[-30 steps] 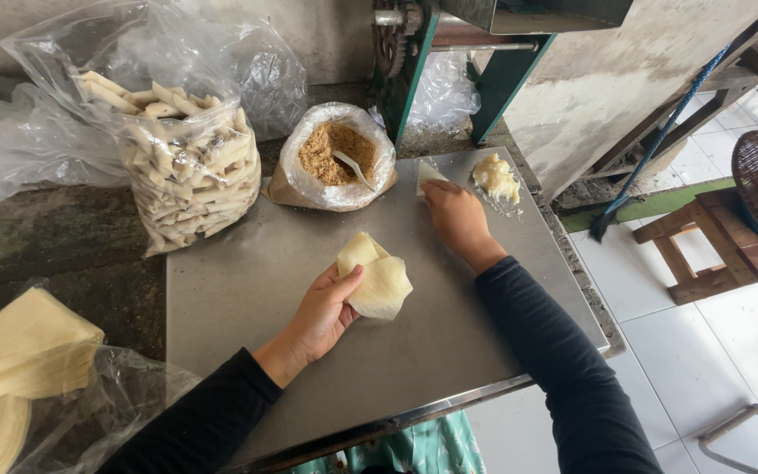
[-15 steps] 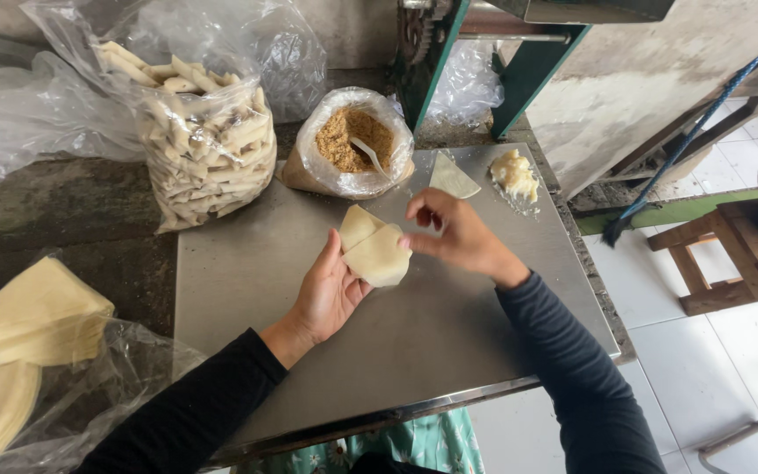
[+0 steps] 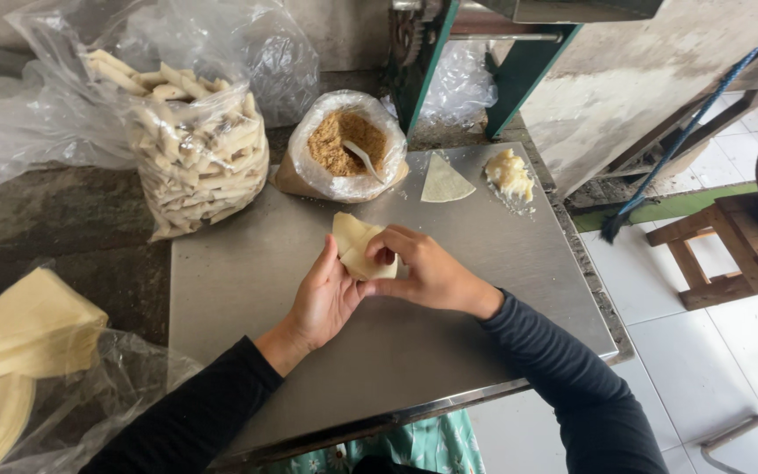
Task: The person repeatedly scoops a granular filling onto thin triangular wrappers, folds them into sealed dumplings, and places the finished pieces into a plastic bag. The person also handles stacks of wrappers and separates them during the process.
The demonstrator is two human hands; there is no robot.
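My left hand (image 3: pixel 325 294) and my right hand (image 3: pixel 421 270) both hold a pale folded dough wrapper (image 3: pixel 354 247) just above the steel tabletop (image 3: pixel 449 351). The left hand cups it from below and the right hand's fingers press on its upper fold. Behind them stands an open plastic bag of brown crumbly filling (image 3: pixel 344 145) with a spoon (image 3: pixel 363 158) in it. A single triangular wrapper (image 3: pixel 443 180) lies flat to the bag's right, beside a small lump of whitish paste (image 3: pixel 509 174).
A large clear bag of finished rolled sticks (image 3: pixel 195 154) stands at the back left. Stacks of yellow wrappers (image 3: pixel 32 329) in plastic lie at the left edge. A green-framed machine (image 3: pixel 432 53) is behind the table. A wooden stool (image 3: pixel 721 250) stands on white floor tiles to the right.
My right hand came back from the paste lump at the far right to the wrapper. Both hands now hold the wrapper together, nearer the table's middle.
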